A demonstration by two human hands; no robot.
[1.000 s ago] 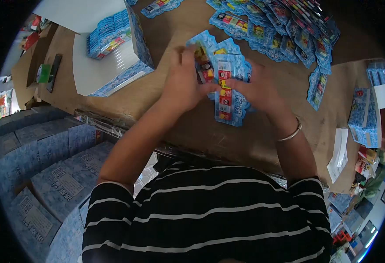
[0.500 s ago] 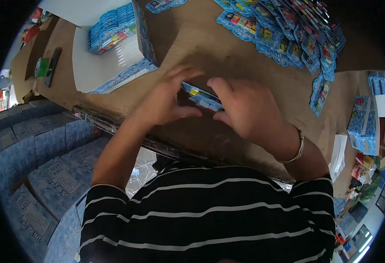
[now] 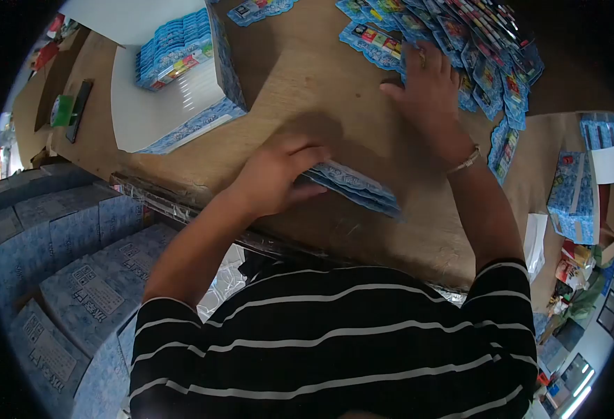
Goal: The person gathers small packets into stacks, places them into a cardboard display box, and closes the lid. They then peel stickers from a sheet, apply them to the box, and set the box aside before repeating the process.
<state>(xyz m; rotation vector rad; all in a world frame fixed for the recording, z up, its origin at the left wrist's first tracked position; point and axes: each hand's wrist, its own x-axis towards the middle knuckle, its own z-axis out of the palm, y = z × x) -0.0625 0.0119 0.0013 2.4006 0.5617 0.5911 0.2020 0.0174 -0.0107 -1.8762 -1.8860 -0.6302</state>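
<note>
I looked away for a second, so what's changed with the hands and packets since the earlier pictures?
The right hand let go of the held packets and moved forward to the packet pile. The left hand now holds them alone, no longer fanned out. The open box stayed where it was.

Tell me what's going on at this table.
A person is handling blue packets bare-handed. The left grip holds a small stack of packets near the table's front edge. The right grip is at the big pile of packets; whether it has hold of one is unclear. On the person's left, an open white-lined box has a row of packets inside, with space left over.
</note>
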